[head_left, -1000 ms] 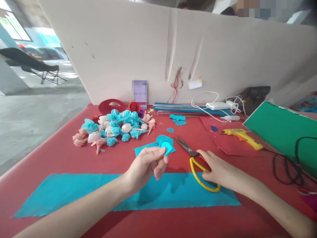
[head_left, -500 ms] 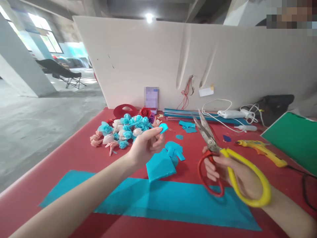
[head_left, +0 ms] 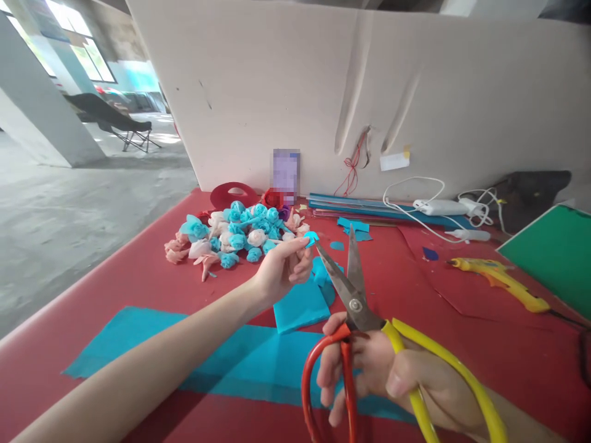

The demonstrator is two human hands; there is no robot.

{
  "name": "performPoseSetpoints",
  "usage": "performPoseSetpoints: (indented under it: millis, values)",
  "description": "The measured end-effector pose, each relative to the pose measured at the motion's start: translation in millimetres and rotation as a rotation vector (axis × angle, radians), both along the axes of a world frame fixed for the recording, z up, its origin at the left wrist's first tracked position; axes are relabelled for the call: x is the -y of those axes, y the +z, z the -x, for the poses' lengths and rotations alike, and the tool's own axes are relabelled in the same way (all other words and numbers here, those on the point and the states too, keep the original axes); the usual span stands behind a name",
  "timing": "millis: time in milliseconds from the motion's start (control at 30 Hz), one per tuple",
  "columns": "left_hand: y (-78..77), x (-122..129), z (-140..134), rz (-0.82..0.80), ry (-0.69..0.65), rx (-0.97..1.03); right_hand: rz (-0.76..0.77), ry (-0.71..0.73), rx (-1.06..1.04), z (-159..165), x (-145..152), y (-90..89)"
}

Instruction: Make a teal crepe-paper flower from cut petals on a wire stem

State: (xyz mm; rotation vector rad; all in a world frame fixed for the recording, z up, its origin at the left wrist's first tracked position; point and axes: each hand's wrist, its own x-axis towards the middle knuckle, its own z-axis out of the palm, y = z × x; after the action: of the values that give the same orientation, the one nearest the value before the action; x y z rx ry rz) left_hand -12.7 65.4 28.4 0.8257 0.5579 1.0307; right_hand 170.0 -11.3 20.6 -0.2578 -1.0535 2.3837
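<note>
My left hand (head_left: 284,267) is closed, pinching a small blue paper piece (head_left: 311,237) between thumb and finger above the red table. My right hand (head_left: 392,369) grips a pair of scissors (head_left: 354,305) with one red and one yellow handle. Their blades stand apart, and one tip is close beside the paper piece; I cannot tell whether it touches. Below my hands lie a folded blue paper square (head_left: 300,307) with cut scraps on it, and a long blue paper strip (head_left: 231,363) partly covered by my arms.
Blue, white and pink paper flowers (head_left: 237,240) are heaped left of my left hand. On the right lie a yellow glue gun (head_left: 503,280), a white power strip (head_left: 438,207) with cables and a green board (head_left: 554,258). A white panel (head_left: 253,92) rises behind the table.
My right hand has brought the scissors left and lower, with the blades spread wider and one tip near the paper piece. My left hand has shifted slightly right. The camera view has tilted down.
</note>
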Motion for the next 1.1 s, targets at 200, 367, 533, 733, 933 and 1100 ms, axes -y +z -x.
performPoseSetpoints:
  millis: [200,367,533,733,933,1100]
  values:
    - [3.6,1.4,-0.3,-0.006,0.019,0.022,0.019,-0.01,-0.039,1.0,1.9,0.0]
    - [6.0,2.8,-0.1,-0.015,0.033,0.001,0.011,-0.028,-0.043,0.7,0.7,1.9]
    - [4.8,2.4,-0.3,-0.066,0.053,-0.057,0.018,-0.018,-0.023,0.4,1.1,6.7]
    - [6.6,1.1,3.2,-0.181,0.047,-0.152,0.052,0.005,-0.015,-1.5,1.2,11.3]
    - [10.0,6.3,4.8,-0.307,-0.029,-0.261,0.033,-0.005,-0.004,-0.7,2.0,8.8]
    - [9.0,8.2,3.3,-0.4,-0.057,-0.318,-0.013,-0.124,0.016,1.2,4.9,4.0]
